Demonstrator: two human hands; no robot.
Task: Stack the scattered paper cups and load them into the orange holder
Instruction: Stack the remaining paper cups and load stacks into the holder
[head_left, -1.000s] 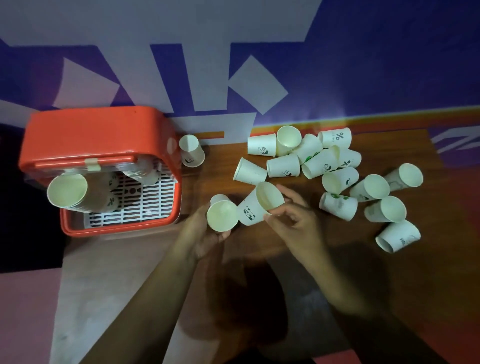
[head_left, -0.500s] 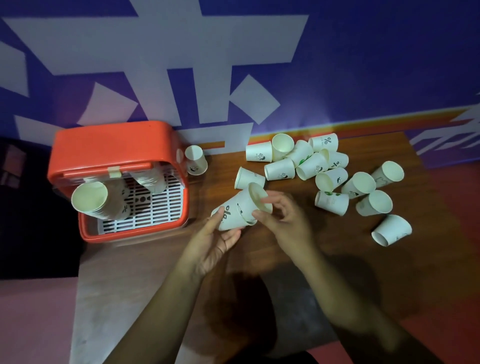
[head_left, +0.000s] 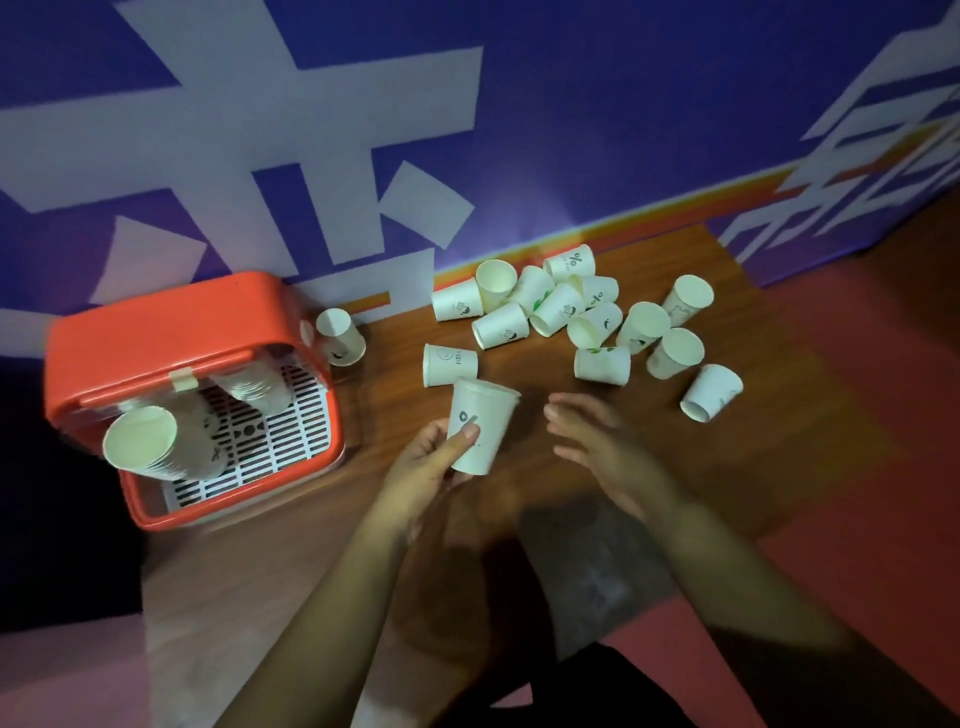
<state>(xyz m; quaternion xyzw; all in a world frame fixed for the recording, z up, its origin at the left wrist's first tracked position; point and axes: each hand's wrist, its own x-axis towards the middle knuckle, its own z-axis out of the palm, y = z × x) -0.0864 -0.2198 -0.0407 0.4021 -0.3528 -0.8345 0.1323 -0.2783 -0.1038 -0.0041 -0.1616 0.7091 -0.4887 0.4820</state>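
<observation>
My left hand (head_left: 431, 462) grips a short stack of nested white paper cups (head_left: 482, 426), held upright above the wooden table. My right hand (head_left: 597, 441) hovers just right of the stack, fingers apart and empty. Several loose white cups (head_left: 561, 306) lie scattered on the table beyond my hands, most on their sides; one of them (head_left: 449, 365) lies just behind the held stack. The orange holder (head_left: 156, 332) stands at the left with a white slotted tray inside. Two cup stacks lean in it: a big one (head_left: 156, 447) at the front left and another (head_left: 254, 387) behind it.
A single cup (head_left: 340, 336) stands by the holder's right side, against the wall. The wooden table (head_left: 649, 467) ends at a blue and white patterned wall (head_left: 519, 130) behind. Red floor (head_left: 857, 415) lies to the right, and a dark gap sits left of the holder.
The two cups I held apart are now nested into one stack in my left hand, tipped upright. My right hand has let go and drawn away to the right.
</observation>
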